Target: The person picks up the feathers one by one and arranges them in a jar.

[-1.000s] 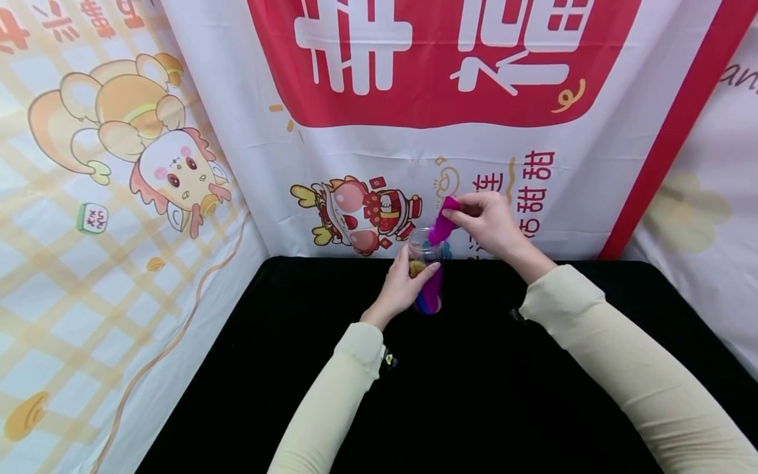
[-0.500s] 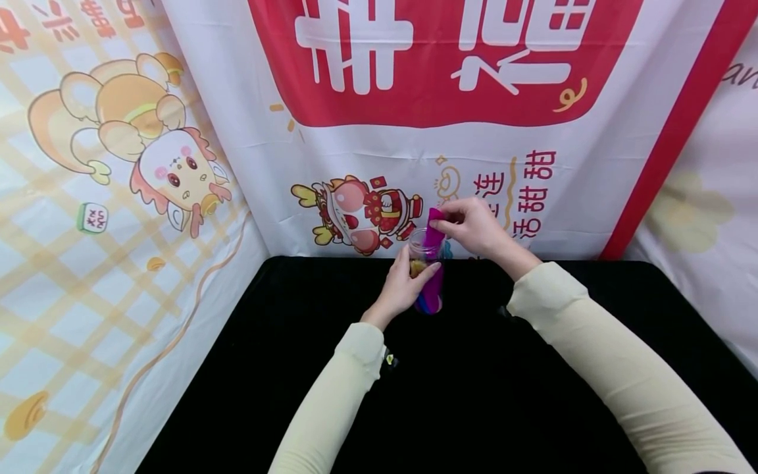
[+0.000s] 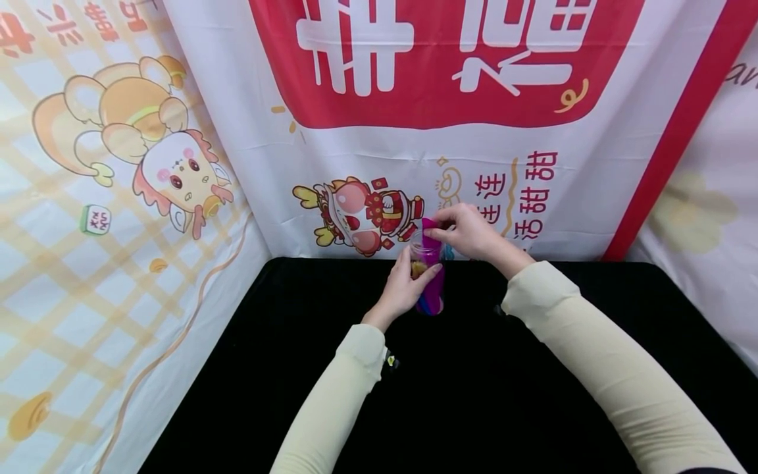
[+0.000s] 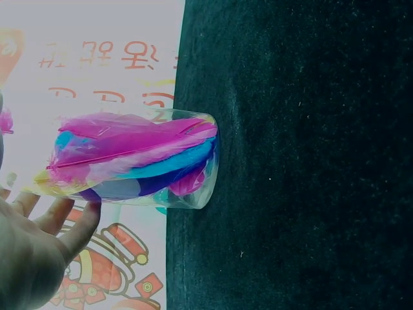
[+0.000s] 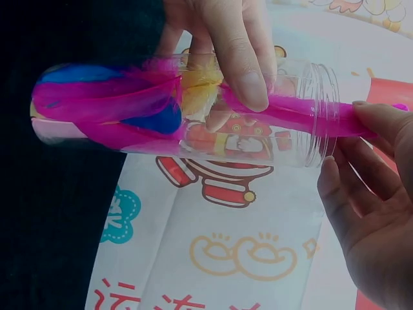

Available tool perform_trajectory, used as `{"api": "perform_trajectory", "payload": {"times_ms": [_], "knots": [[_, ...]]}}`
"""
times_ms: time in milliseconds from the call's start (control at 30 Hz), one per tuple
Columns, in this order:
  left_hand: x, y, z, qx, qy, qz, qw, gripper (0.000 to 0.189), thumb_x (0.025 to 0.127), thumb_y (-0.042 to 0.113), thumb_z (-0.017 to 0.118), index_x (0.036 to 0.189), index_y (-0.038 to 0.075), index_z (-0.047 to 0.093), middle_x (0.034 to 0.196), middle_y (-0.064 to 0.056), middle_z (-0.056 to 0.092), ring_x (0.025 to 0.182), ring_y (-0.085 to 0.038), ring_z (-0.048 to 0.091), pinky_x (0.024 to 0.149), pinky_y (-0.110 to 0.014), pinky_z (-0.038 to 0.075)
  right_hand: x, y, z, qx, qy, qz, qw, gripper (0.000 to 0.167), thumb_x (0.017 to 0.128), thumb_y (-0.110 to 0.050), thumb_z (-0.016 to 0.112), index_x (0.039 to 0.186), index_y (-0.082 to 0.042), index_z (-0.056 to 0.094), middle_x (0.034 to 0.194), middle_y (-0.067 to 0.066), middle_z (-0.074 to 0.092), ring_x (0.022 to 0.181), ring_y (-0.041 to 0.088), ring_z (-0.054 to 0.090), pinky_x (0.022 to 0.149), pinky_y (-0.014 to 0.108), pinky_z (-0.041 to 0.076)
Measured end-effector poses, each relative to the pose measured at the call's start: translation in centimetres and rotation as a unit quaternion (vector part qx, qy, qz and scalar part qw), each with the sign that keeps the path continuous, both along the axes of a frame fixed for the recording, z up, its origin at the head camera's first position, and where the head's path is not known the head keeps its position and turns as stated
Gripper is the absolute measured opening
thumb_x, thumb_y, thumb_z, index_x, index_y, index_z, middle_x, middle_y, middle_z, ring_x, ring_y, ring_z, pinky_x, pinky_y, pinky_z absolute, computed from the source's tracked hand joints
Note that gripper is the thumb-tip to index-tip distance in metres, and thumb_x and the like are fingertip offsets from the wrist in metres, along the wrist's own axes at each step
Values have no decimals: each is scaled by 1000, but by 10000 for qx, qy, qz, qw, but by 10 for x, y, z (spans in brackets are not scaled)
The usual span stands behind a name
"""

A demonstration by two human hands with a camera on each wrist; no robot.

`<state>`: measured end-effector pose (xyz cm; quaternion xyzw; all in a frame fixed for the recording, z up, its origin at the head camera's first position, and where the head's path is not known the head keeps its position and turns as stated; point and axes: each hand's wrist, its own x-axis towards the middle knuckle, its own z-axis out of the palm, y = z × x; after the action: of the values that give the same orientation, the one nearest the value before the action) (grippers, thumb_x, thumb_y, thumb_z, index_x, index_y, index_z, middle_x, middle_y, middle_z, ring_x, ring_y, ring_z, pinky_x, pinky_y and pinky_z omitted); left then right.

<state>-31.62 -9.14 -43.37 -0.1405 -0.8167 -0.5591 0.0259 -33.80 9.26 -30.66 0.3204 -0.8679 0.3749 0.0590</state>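
Observation:
My left hand (image 3: 403,286) grips a clear plastic jar (image 5: 322,145) with a threaded mouth, its fingers and thumb wrapped round the upper part. Colourful feathers (image 4: 129,152) in magenta, pink, blue and purple lie in the lower part of the jar, with a yellow feather (image 5: 199,92) above them. My right hand (image 3: 470,232) is at the mouth, thumb and fingers pinching the end of a magenta feather (image 5: 297,112). Most of that feather reaches inside the jar; the pinched end sticks out past the rim. The jar stands upright in the head view.
A black-covered table (image 3: 450,395) spreads below the hands, its back edge close to the jar. Behind it hangs a white and red printed cloth (image 3: 355,145). Another printed cloth (image 3: 118,263) with a cartoon figure hangs along the left side.
My right hand has moved left and down, carrying the magenta feather from a tilt over the rim to deep inside the jar. The left hand keeps its hold on the jar.

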Motion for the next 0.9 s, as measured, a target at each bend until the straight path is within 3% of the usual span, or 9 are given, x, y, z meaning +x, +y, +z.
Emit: {"api": "perform_trajectory", "payload": {"times_ms": [333, 700, 900], "knots": [[0, 1, 0, -183, 229, 77, 9995, 76, 96, 61, 61, 156, 24, 32, 150, -4, 45, 138, -20, 47, 115, -43, 39, 1, 1, -2, 31, 52, 18, 10000, 12, 99, -18, 71, 102, -11, 80, 94, 3, 76, 86, 16, 68, 77, 40, 57], [1, 0, -1, -124, 195, 114, 9997, 77, 96, 61, 63, 158, 29, 29, 153, -3, 43, 139, -19, 45, 116, -43, 37, 7, 8, -1, -220, 214, 39, 9995, 16, 99, -22, 71, 108, -11, 79, 101, 4, 76, 94, 19, 69, 85, 44, 57], [0, -1, -2, -159, 180, 169, 9996, 82, 94, 63, 64, 159, 32, 26, 153, -3, 42, 138, -20, 45, 115, -45, 37, 15, 17, 1, -437, 88, -2, 9990, 21, 101, -24, 68, 113, -9, 76, 109, 8, 74, 99, 22, 68, 87, 47, 58]]}}
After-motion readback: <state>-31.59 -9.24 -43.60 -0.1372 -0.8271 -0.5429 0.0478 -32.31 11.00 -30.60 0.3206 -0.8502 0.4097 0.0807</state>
